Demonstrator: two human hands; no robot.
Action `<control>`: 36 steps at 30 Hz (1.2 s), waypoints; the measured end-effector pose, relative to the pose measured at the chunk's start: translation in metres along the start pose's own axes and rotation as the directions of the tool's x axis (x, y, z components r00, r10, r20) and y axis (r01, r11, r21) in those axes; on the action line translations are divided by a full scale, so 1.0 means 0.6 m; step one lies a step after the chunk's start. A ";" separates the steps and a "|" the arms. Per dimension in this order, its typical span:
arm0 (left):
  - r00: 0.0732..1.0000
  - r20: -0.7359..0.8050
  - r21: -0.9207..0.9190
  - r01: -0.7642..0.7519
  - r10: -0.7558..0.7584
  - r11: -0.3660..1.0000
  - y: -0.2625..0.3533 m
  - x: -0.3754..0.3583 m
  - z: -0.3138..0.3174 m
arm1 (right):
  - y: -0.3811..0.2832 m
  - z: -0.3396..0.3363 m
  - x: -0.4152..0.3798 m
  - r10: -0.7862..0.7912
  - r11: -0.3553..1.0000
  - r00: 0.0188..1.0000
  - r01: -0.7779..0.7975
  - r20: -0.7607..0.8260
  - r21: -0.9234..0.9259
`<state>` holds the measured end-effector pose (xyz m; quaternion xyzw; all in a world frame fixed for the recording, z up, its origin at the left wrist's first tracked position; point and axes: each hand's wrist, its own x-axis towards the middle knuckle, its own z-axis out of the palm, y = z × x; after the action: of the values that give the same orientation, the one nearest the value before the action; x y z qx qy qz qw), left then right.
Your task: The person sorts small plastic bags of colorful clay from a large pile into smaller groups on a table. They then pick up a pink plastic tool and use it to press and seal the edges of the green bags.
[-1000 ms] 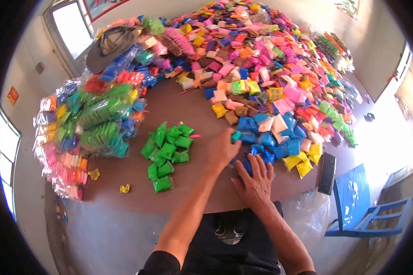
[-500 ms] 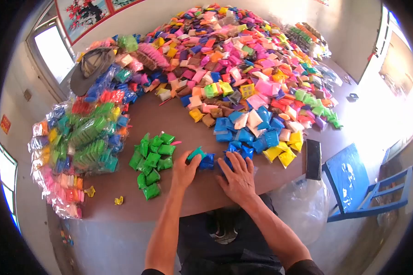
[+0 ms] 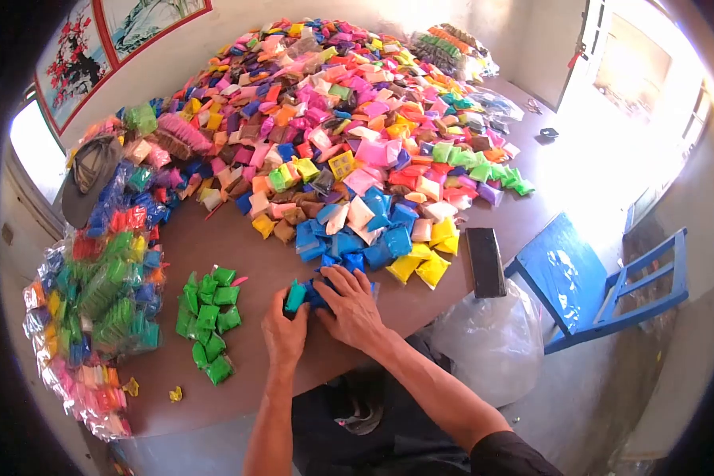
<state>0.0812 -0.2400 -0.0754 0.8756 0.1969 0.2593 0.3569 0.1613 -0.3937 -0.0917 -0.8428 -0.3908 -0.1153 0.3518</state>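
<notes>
My left hand [image 3: 284,333] is closed around a small teal packet [image 3: 295,297], which stands up between thumb and fingers. Close beside it, my right hand [image 3: 352,308] reaches palm down over dark blue packets, its thumb and fingers around one dark blue packet [image 3: 314,297]; the fingers partly hide it. More dark blue packets [image 3: 354,260] lie just beyond my right fingertips. To the left of my hands is a loose group of green packets [image 3: 207,316].
A large heap of many-coloured packets [image 3: 325,119] covers the table's back. Lighter blue packets [image 3: 397,240] and yellow packets [image 3: 431,271] edge it. Clear-bagged packets [image 3: 103,289] are stacked at left. A black block [image 3: 485,262] lies near the right edge, beside a blue chair [image 3: 567,274].
My view has swung to the right, so the table appears further left. My right hand has drawn closer to my left, its fingers closing on a dark blue packet. The teal packet stays in my left.
</notes>
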 end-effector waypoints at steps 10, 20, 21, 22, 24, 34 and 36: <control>0.999 0.032 -0.028 -0.015 0.016 0.999 0.010 0.082 0.064 | 0.049 -0.009 0.052 0.032 0.998 0.998 -0.029 -0.057 0.055; 0.963 0.026 0.036 -0.269 0.268 0.962 -0.001 0.162 0.112 | 0.085 -0.017 0.118 0.096 0.992 0.990 -0.087 -0.103 0.088; 0.963 0.055 0.041 -0.266 0.264 0.963 0.004 0.169 0.113 | 0.090 -0.018 0.123 0.108 0.991 0.989 -0.100 -0.097 0.092; 0.963 0.084 0.046 -0.262 0.258 0.964 0.014 0.176 0.112 | 0.094 -0.017 0.128 0.121 0.989 0.988 -0.113 -0.091 0.096; 0.958 0.123 0.050 -0.266 0.258 0.963 0.018 0.189 0.119 | 0.102 -0.015 0.137 0.155 0.984 0.984 -0.146 -0.086 0.107; 0.913 0.137 -0.140 -0.365 0.383 0.920 0.045 0.261 0.180 | 0.157 -0.006 0.182 0.240 0.971 0.955 -0.233 -0.175 0.056; 0.922 0.173 -0.159 -0.321 0.346 0.934 0.050 0.268 0.188 | 0.165 -0.013 0.192 0.272 0.962 0.952 -0.266 -0.139 0.063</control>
<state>0.2798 -0.2335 -0.0720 0.8931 -0.0086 0.2399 0.3804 0.3121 -0.3767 -0.0814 -0.8695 -0.2480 -0.1192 0.4102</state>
